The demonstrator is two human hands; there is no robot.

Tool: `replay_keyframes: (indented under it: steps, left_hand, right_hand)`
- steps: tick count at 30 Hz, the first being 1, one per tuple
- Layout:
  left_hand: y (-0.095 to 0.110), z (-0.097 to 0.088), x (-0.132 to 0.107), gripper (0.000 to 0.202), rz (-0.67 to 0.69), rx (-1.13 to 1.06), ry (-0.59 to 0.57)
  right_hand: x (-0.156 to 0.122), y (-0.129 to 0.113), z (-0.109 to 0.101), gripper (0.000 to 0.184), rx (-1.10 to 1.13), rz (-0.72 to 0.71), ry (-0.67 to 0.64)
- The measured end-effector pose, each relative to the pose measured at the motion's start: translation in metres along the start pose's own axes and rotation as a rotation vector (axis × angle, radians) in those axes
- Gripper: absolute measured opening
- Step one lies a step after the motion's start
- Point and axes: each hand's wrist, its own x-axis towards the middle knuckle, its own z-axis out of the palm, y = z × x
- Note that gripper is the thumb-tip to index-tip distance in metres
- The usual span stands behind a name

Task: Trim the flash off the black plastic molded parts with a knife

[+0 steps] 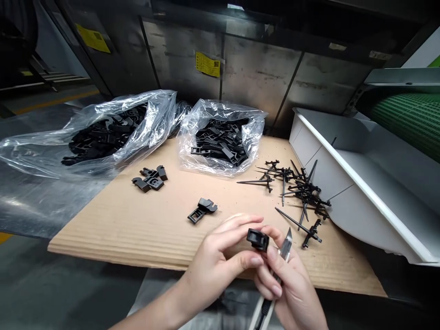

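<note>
A small black plastic part point(257, 239) is held up between my two hands above the front of the cardboard. My left hand point(225, 252) is closed around its left side, with the thumb below and the fingers behind. The right hand point(287, 279) grips a utility knife point(285, 247), its blade pointing up and away; the thumb and forefinger of that hand also touch the part's right side. Just beyond my left hand lies a black clip assembly point(202, 210) on the cardboard sheet point(113, 229). Black sprue pieces with long spikes point(302, 192) lie in a pile beyond my right hand.
Two clear plastic bags of black parts, one at left point(103, 133) and one at centre point(222, 140), stand open at the back. Several loose black pieces point(150, 178) lie left of centre. A grey-white bin point(343, 172) borders the right, below a green roller point(409, 119). Metal panels point(257, 68) rise behind.
</note>
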Motion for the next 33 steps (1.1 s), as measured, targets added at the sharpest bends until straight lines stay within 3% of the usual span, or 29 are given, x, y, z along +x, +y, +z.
replay_keyframes:
  steps: [4,8,12,16,21,23,26,33]
  left_hand:
    - [-0.002,0.006,-0.003,0.026,-0.250,-0.354,0.008]
    - [-0.003,0.004,-0.003,0.022,-0.344,-0.636,0.030]
    - [-0.004,-0.003,-0.002,0.024,-0.332,-0.638,0.101]
    - [-0.008,-0.006,-0.001,0.020,-0.427,-0.623,-0.038]
    - [-0.014,-0.004,-0.004,0.027,-0.375,-0.582,-0.156]
    - [-0.014,-0.004,-0.006,0.028,-0.376,-0.627,-0.129]
    - [-0.015,-0.003,-0.008,0.027,-0.384,-0.694,-0.048]
    - [-0.018,-0.004,-0.008,0.030,-0.388,-0.754,-0.066]
  right_hand:
    - [0.003,0.022,0.005,0.024,-0.211,-0.248,0.145]
    - [0.000,0.040,-0.003,0.026,-0.695,-0.514,0.312]
    - [-0.009,0.022,-0.025,0.032,-1.252,-0.491,0.219]
    - [-0.019,-0.013,-0.041,0.037,-1.643,-0.600,-0.019]
    - [-0.019,-0.022,-0.037,0.041,-1.617,-0.876,-0.163]
    - [-0.015,-0.016,-0.033,0.044,-1.567,-1.009,-0.176]
    - [-0.008,-0.009,-0.027,0.032,-1.508,-1.154,-0.107]
    - [-0.003,-0.005,-0.018,0.024,-1.477,-1.181,-0.135]
